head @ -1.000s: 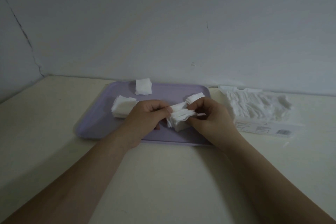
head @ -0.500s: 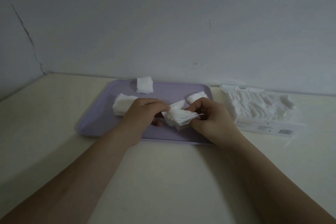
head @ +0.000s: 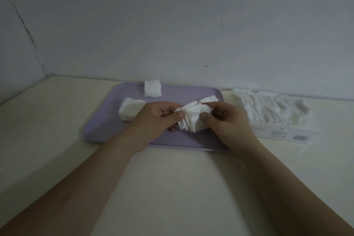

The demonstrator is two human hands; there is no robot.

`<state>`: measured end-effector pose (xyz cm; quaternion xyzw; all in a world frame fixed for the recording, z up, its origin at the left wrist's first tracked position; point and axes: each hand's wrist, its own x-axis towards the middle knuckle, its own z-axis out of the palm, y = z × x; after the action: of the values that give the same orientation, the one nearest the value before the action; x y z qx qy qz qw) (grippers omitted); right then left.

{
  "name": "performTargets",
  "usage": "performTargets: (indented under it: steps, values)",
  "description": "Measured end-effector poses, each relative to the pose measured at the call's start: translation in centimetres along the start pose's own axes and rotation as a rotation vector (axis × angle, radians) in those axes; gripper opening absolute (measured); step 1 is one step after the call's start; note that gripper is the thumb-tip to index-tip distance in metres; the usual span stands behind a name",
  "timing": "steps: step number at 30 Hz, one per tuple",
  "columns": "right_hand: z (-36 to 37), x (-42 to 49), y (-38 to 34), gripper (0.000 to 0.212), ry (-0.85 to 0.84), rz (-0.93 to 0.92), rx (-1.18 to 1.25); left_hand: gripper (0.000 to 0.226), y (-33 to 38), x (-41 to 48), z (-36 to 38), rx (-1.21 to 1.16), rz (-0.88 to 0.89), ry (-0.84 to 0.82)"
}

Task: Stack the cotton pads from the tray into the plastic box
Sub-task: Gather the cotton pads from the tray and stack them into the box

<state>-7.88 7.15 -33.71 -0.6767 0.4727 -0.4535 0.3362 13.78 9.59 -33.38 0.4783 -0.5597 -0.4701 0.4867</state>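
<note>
A lilac tray [head: 107, 120] lies on the cream table. Over its middle, my left hand [head: 155, 119] and my right hand [head: 226, 119] both grip one fanned bunch of white square cotton pads [head: 191, 119], thumbs pressing its near side. Another pile of pads [head: 130, 108] rests on the tray just left of my left hand. A small pile [head: 152, 88] sits at the tray's far edge, and a few pads [head: 209, 99] peek out behind my right hand. The clear plastic box [head: 268, 109], packed with a row of pads, stands right of the tray.
A wall rises right behind the tray and box, with a crack at the left corner. A flat clear lid or label sheet [head: 281, 135] lies in front of the box. Bare cream table [head: 172, 188] stretches toward me between my forearms.
Both hands have kept hold of the bunch of pads, squeezing and shifting it slightly; my thumbs now sit closer together on its near side. The other piles have not moved.
</note>
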Motion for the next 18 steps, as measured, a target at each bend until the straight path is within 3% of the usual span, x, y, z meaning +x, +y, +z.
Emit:
performTargets:
  steps: [8, 12, 18]
  values:
    - [0.9, -0.3, -0.7, 0.026, 0.063, 0.063, -0.043, 0.029, 0.3, 0.0, 0.5, 0.092, 0.010, -0.021]
    - [1.4, -0.4, -0.9, 0.033, 0.055, 0.037, -0.108, 0.023, 0.4, -0.4, 0.6, 0.074, 0.041, -0.067]
    - [1.4, -0.5, -1.4, 0.057, -0.013, 0.050, -0.193, 0.028, 0.0, -0.2, 0.7, 0.333, 0.156, -0.053]
